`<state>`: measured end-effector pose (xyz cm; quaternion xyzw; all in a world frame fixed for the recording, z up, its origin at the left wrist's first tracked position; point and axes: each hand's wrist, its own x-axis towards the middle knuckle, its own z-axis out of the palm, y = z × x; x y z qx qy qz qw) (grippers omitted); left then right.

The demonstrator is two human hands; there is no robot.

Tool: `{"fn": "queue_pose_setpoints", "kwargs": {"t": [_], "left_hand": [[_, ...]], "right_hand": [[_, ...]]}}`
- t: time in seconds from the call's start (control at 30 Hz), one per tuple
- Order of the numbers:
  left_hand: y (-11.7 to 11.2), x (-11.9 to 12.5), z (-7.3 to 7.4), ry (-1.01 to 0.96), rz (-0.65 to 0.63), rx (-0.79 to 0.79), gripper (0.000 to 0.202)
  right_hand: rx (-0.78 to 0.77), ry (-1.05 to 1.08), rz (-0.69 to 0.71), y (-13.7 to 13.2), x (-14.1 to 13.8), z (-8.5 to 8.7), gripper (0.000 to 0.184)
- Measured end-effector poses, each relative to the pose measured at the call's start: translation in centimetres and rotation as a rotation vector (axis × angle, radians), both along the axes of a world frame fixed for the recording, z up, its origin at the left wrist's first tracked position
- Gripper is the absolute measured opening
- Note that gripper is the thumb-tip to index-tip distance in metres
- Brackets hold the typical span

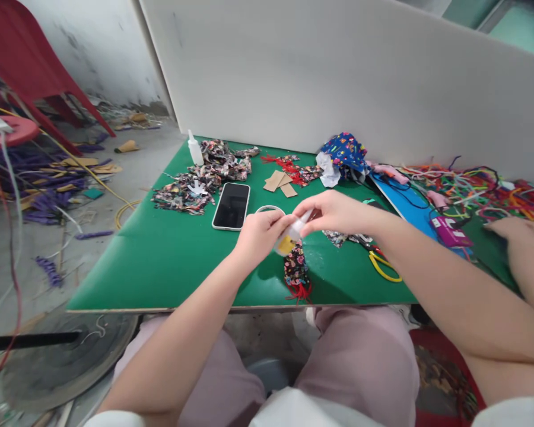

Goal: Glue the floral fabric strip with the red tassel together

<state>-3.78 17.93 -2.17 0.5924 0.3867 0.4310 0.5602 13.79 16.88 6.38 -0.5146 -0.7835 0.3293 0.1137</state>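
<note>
A small glue bottle [286,243] with a pale nozzle and yellow on its side is held tilted above the table. My left hand [261,232] is closed around its body. The fingers of my right hand [328,212] pinch at the nozzle end. Just below lies a strip of dark flowered cloth [296,267] with red threads at its near end. Behind my left hand shows part of a white ring [270,209]. Scissors with yellow handles [385,267] lie under my right forearm, partly hidden.
On the green table [160,267] are a phone [231,206], cardboard pieces [277,181], flowered cloth scraps [191,191], another white bottle [194,148] and a blue patterned bundle [345,153]. Right are coloured cords [467,184], a purple box [450,231] and another person's hand [518,230].
</note>
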Motion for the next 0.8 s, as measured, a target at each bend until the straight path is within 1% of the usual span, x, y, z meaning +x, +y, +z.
{"fn": "queue_pose_setpoints", "kwargs": {"t": [0.07, 0.1, 0.2, 0.27, 0.33, 0.4, 0.43, 0.47, 0.53, 0.57, 0.63, 0.7, 0.8], "left_hand": [[1.1, -0.3, 0.1, -0.065, 0.057, -0.065, 0.028], [1.7, -0.5, 0.1, -0.117, 0.097, -0.112, 0.031], [3.4, -1.7, 0.5, -0.343, 0.238, -0.307, 0.033], [4.0, -2.5, 0.8, -0.451, 0.284, -0.403, 0.031], [4.0, -3.1, 1.2, -0.512, 0.285, -0.455, 0.030], [3.5, -3.3, 1.6, -0.559, 0.274, -0.478, 0.029], [3.2, -3.2, 1.8, -0.578, 0.274, -0.478, 0.027], [2.8, -3.1, 2.0, -0.597, 0.281, -0.473, 0.024], [2.1, -3.0, 2.4, -0.634, 0.311, -0.448, 0.012], [1.9, -2.9, 2.6, -0.652, 0.319, -0.439, 0.010], [1.3, -2.9, 3.2, -0.698, 0.319, -0.421, 0.014], [0.9, -3.0, 3.7, -0.737, 0.296, -0.407, 0.016], [0.1, -3.2, 4.6, -0.779, 0.228, -0.403, 0.018]], "right_hand": [[0.031, -0.026, 0.048, 0.8, -0.5, 0.0, 0.023], [0.068, -0.019, 0.042, 1.4, -0.6, 0.0, 0.023], [0.266, -0.002, -0.059, 4.0, -0.7, -0.2, 0.025], [0.326, -0.082, -0.082, 6.0, -0.6, -0.6, 0.027], [0.397, -0.194, -0.106, 7.9, -0.3, -1.2, 0.026], [0.439, -0.350, -0.191, 9.3, 0.1, -2.0, 0.025], [0.438, -0.384, -0.213, 9.9, 0.3, -2.6, 0.025], [0.424, -0.403, -0.215, 10.4, 0.5, -3.2, 0.023], [0.385, -0.436, -0.192, 11.1, 1.0, -4.4, 0.021], [0.364, -0.445, -0.173, 11.3, 1.1, -5.0, 0.020], [0.337, -0.450, -0.146, 11.5, 1.4, -6.0, 0.020], [0.338, -0.442, -0.137, 11.6, 1.7, -6.7, 0.028], [0.387, -0.409, -0.132, 11.8, 2.0, -7.2, 0.050]]}}
